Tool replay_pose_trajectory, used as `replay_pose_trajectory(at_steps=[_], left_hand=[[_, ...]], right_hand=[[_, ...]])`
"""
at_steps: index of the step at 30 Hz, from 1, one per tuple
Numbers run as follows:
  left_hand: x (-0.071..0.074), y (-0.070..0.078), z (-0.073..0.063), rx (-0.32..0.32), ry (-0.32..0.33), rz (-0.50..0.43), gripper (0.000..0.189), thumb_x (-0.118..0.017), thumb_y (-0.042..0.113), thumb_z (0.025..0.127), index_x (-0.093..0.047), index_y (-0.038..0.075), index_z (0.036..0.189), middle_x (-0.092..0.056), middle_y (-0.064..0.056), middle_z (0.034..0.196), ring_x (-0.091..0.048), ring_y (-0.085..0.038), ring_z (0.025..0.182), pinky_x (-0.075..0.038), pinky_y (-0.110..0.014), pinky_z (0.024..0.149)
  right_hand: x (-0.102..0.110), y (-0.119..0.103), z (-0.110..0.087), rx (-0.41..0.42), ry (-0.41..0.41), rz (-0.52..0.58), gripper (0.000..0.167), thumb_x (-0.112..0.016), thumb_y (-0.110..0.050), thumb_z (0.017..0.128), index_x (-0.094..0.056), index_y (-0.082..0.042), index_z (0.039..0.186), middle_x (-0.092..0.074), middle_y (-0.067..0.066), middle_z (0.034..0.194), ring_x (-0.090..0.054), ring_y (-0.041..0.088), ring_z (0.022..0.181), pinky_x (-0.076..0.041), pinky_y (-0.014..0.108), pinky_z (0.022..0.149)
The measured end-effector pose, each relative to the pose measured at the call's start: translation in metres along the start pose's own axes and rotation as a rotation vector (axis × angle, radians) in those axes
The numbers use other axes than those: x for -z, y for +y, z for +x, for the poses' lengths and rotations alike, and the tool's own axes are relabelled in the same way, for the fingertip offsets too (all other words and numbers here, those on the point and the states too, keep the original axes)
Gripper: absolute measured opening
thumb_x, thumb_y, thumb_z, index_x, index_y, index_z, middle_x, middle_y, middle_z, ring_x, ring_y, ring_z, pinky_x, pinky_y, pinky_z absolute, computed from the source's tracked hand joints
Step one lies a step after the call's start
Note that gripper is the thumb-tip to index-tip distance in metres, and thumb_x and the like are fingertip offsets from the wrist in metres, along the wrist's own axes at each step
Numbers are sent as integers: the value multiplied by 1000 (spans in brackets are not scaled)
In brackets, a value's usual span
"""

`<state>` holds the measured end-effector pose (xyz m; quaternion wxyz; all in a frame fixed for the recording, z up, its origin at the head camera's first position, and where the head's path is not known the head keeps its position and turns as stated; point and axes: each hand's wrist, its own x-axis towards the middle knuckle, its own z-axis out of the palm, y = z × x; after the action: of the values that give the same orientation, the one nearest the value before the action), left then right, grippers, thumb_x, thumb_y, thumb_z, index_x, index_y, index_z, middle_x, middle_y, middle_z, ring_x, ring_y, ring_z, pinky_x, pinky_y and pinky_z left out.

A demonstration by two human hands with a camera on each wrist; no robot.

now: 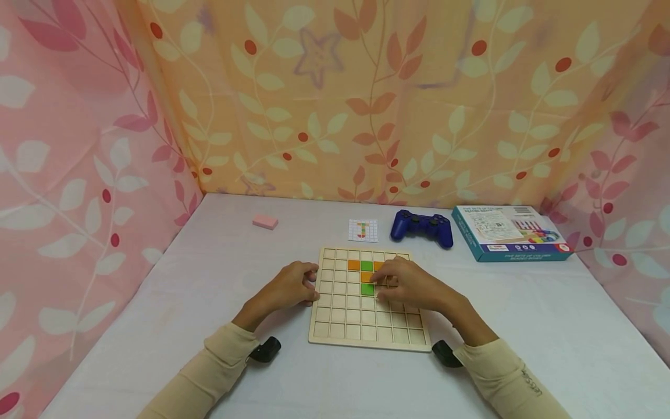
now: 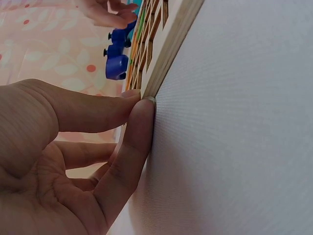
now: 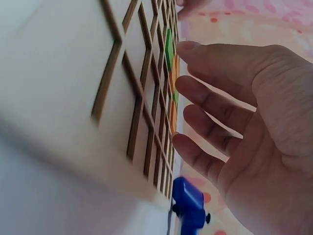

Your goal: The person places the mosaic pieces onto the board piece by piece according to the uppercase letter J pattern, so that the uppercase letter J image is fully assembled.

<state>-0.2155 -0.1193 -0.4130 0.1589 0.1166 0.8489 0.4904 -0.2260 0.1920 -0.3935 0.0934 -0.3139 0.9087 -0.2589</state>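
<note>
A square wooden grid board (image 1: 337, 317) lies on the white table in the head view. Flat orange and green square tiles sit in its upper middle cells, among them a green tile (image 1: 367, 289) and an orange tile (image 1: 354, 265). At the board's left edge, my left hand (image 1: 287, 285) pinches the rim between thumb and index finger, as the left wrist view shows. My right hand (image 1: 413, 285) is over the board's right part, its fingers loosely bent beside the tiles. Nothing shows between those fingers in the right wrist view. Some cells are hidden beneath that hand.
Behind the board lies a small pattern card (image 1: 363, 230). A blue game controller (image 1: 421, 227) and a teal-edged box (image 1: 510, 233) are to its right. Farther left is a pink block (image 1: 265, 222). Patterned cloth (image 1: 324, 116) closes off the back and sides.
</note>
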Motion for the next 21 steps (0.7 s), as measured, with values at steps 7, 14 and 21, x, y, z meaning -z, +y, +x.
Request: replay_pose_trajectory(at_steps=[7, 14, 21], left_hand=[[-1, 1, 1, -2, 3, 6, 68, -79, -12, 86, -50, -15, 147, -56, -15, 112, -66, -16, 89, -63, -27, 68], [-1, 1, 1, 18, 21, 18, 68, -80, -11, 85, -51, -13, 147, -57, -14, 113, -66, -16, 88, -63, -27, 68], [-1, 0, 1, 13, 22, 19, 67, -80, -11, 86, -52, -12, 147, -58, -14, 112, -67, -15, 84, -63, -28, 69]], right_hand=[[16, 16, -26, -101, 39, 37, 31, -82, -24, 94, -78, -11, 122, -73, -3, 112, -60, 22, 106, -53, 39, 92], [28, 30, -59, -190, 68, 12, 33, -81, -28, 94, -77, -14, 124, -71, -4, 114, -60, 20, 107, -55, 37, 89], [37, 48, -91, -262, 89, -10, 36, -82, -31, 93, -77, -16, 124, -71, -3, 113, -61, 20, 107, -55, 35, 87]])
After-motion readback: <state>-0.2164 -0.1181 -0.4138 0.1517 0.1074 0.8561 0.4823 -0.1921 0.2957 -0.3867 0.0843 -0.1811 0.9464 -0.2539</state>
